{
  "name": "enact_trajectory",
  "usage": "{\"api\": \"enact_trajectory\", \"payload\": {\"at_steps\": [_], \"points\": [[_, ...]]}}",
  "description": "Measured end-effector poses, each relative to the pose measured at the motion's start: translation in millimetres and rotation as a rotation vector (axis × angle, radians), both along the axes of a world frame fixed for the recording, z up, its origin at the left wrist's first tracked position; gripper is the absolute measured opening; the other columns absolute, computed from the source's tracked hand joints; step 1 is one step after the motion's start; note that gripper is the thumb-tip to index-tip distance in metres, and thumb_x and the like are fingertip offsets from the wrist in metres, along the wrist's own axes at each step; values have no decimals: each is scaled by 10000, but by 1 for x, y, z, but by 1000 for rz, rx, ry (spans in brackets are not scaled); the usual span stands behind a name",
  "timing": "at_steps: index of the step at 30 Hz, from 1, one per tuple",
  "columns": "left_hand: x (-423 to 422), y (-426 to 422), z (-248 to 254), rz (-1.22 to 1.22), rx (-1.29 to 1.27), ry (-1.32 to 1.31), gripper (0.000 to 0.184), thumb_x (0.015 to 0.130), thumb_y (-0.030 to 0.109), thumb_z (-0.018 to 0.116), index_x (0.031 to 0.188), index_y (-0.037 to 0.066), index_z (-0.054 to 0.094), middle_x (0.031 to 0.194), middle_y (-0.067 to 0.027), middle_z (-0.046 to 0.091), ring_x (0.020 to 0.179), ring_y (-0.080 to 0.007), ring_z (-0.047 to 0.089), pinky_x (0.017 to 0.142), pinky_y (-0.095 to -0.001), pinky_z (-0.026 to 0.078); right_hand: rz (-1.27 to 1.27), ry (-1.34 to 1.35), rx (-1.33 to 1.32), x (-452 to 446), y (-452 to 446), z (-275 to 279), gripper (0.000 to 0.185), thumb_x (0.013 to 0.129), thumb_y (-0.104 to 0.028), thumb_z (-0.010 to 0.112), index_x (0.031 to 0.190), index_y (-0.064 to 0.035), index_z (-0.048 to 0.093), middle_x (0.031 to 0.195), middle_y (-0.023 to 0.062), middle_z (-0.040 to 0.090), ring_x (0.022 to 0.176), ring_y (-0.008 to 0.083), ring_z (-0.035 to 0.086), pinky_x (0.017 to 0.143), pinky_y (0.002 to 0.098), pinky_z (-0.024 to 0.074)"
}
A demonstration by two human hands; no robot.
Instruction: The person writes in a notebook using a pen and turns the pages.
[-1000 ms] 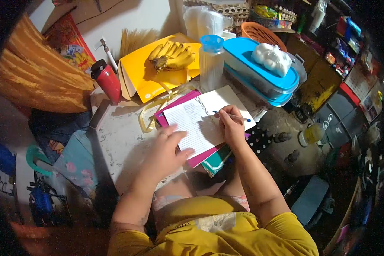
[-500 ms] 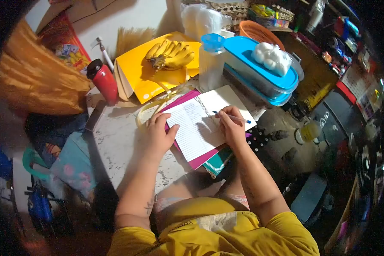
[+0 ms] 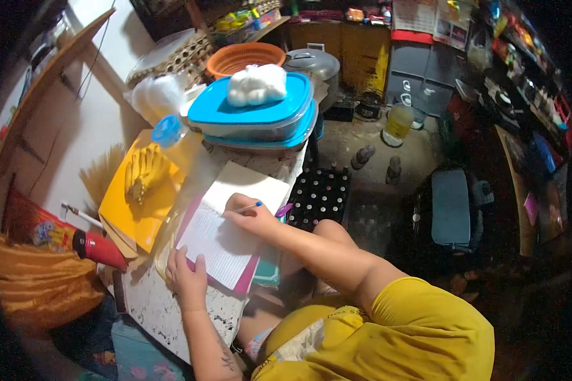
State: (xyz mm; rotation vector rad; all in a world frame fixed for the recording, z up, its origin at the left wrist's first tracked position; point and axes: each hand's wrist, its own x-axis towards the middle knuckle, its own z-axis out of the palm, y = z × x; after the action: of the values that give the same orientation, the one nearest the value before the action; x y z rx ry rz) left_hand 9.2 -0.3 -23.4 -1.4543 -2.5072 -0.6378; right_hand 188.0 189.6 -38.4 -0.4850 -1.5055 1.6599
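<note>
A notebook [image 3: 219, 247] lies spread on the table, with a lined page nearer me and a plain page beyond it. My right hand [image 3: 253, 219] rests on it, closed around a pen [image 3: 253, 206] with a blue end. The pen's tip is hidden behind my fingers. At the near left edge of the page, my left hand [image 3: 189, 282] lies with its fingers spread, holding nothing. A magenta cover [image 3: 245, 277] shows under the pages, and a green book [image 3: 268, 273] pokes out below it.
Bananas [image 3: 145, 170] lie on a yellow folder [image 3: 124, 206], beside a blue-lidded jug [image 3: 175, 141] and a red bottle [image 3: 102, 249]. Stacked blue-lidded containers [image 3: 206, 111] carry a white bag [image 3: 257, 86]. A crate of bottles [image 3: 318, 197] stands right of the table.
The view has swung to the right, so the table things sit further left and more floor shows. My right hand still holds the pen over the notebook; my left stays at the page edge.
</note>
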Motion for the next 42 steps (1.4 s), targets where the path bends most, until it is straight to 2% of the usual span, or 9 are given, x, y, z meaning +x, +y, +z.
{"api": "enact_trajectory", "payload": {"at_steps": [3, 10, 11, 13, 20, 28, 42], "points": [[-1, 0, -5, 25, 12, -7, 529, 892, 287, 759, 1352, 79, 603, 1470, -227, 516, 1380, -425, 453, 1160, -523, 348, 9, 6, 105, 1, 1, 0, 144, 951, -169, 702, 996, -43, 650, 867, 18, 646, 846, 112, 597, 768, 307, 503], [-9, 1, -10, -7, 32, -43, 507, 893, 266, 763, 1338, 81, 608, 1456, -213, 530, 1378, -420, 457, 1157, -518, 339, 49, -32, 58, 7, -1, 5, 175, 962, -201, 683, 1013, -37, 651, 928, 43, 657, 930, 137, 621, 835, 336, 519], [-8, 1, -9, -6, 28, -55, 502, 893, 268, 763, 1334, 84, 610, 1450, -209, 537, 1372, -419, 464, 1151, -516, 343, 50, -32, 60, 7, -1, 5, 175, 962, -201, 683, 1013, -37, 651, 928, 43, 657, 930, 137, 621, 835, 336, 519], [-8, 0, -9, -19, 40, -46, 502, 890, 269, 766, 1332, 86, 612, 1444, -205, 542, 1364, -417, 471, 1146, -516, 348, -19, 8, 135, 5, -1, 4, 246, 944, -260, 707, 994, -28, 643, 897, 109, 704, 850, 194, 672, 795, 359, 548], [-14, -2, -13, -23, 40, -30, 503, 886, 280, 771, 1328, 94, 620, 1440, -207, 543, 1346, -416, 480, 1135, -520, 360, 61, 30, 91, 3, 0, -3, 239, 943, -256, 709, 991, -32, 640, 887, 98, 697, 848, 174, 655, 781, 354, 540], [-15, -4, -8, -34, 25, -70, 514, 885, 279, 773, 1338, 91, 618, 1471, -221, 511, 1359, -427, 459, 1148, -526, 352, 49, 26, 72, 4, 0, -2, 242, 956, -262, 708, 976, -35, 626, 830, 28, 643, 818, 107, 591, 726, 313, 512], [-8, -3, 3, -17, -10, -133, 517, 887, 275, 769, 1343, 86, 616, 1483, -229, 494, 1353, -442, 451, 1144, -528, 361, 13, 29, 140, -1, 1, -8, 234, 956, -256, 705, 993, -37, 631, 842, 51, 652, 808, 132, 613, 724, 331, 528]]}}
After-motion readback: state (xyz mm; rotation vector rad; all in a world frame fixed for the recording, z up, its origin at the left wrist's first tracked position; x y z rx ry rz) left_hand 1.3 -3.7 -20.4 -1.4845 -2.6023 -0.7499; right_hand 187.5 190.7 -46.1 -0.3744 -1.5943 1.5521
